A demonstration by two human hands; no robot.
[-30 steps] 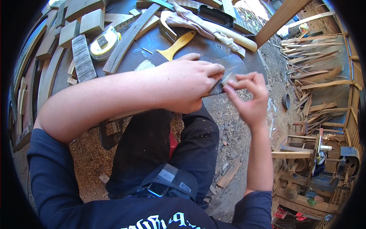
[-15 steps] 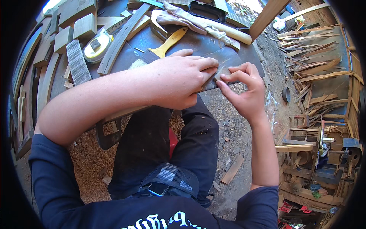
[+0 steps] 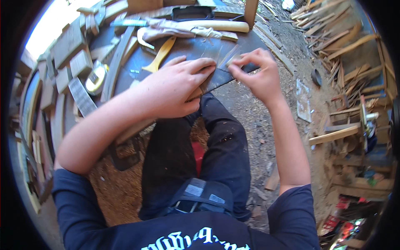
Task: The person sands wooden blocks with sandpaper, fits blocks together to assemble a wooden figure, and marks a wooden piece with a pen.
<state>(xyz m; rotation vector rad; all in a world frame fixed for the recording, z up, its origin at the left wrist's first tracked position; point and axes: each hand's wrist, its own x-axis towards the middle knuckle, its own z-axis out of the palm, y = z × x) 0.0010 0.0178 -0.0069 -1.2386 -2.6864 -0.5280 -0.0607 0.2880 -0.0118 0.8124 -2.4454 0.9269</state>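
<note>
My left hand [image 3: 181, 85] lies over the near edge of the dark tabletop [image 3: 239, 46], its fingers together and curled around something brown [image 3: 196, 93], perhaps wood, mostly hidden beneath them. Just beyond its fingertips, my right hand [image 3: 256, 75] has thumb and forefinger pinched on a small pale piece [image 3: 234, 61], blurred and too small to name. The two hands are close but apart. A yellow-handled brush [image 3: 160, 56] lies past my left hand, its bristles partly hidden by that hand and forearm. Behind it rests a hammer [image 3: 216, 26] with a wooden handle, a pale cloth glove [image 3: 175, 31] beside it.
A yellow and white tape measure [image 3: 97, 79] sits at left among wooden blocks [image 3: 81, 63] and curved strips [image 3: 118, 62]. A black tray-like object [image 3: 192, 13] stands at the back. Wood offcuts [image 3: 346, 46] are piled at right, above machinery [image 3: 362, 125]. Shavings cover the ground.
The whole view has shifted, so the table and both hands appear further left. My right hand still pinches beside the left, with a slight change of angle.
</note>
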